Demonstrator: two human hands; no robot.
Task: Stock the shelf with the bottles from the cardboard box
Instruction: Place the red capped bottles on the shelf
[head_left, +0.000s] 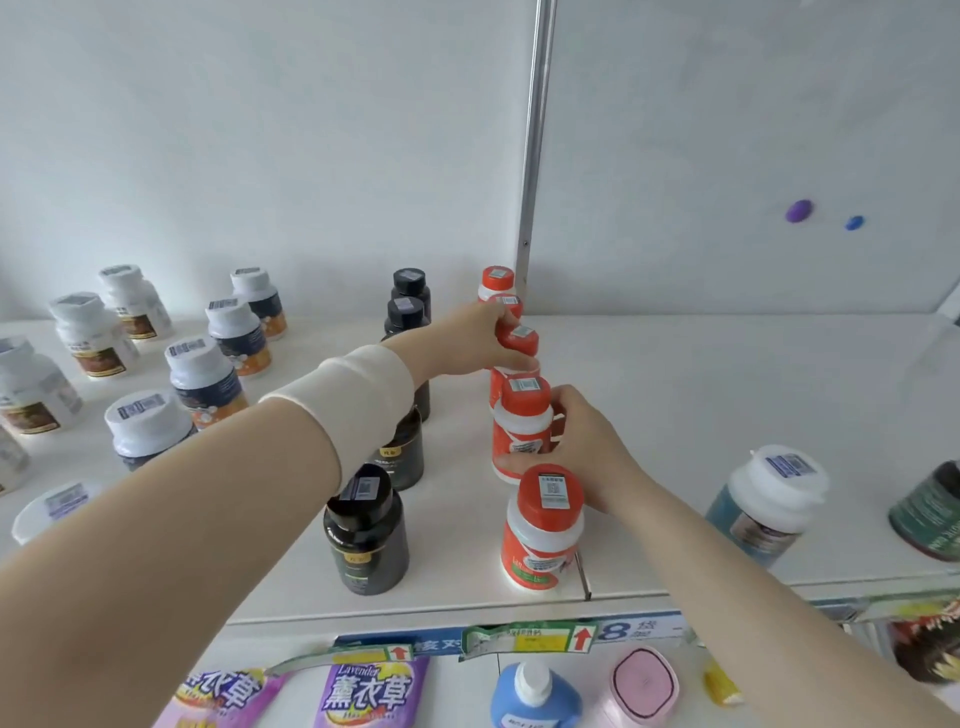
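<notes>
A row of orange-capped white bottles runs from front to back on the white shelf (675, 395). My left hand (478, 340) reaches across and grips the third orange-capped bottle (518, 339) near the back. My right hand (582, 447) is wrapped around the second orange-capped bottle (521, 415) from its right side. The front orange-capped bottle (543, 525) stands free near the shelf edge. The cardboard box is out of view.
A row of black bottles (363, 530) stands left of the orange ones, partly behind my left arm. White-capped bottles (208, 379) fill the shelf's left side. A blue-labelled bottle (769, 499) and a dark green one (930, 509) sit at right. A metal post (535, 156) rises behind.
</notes>
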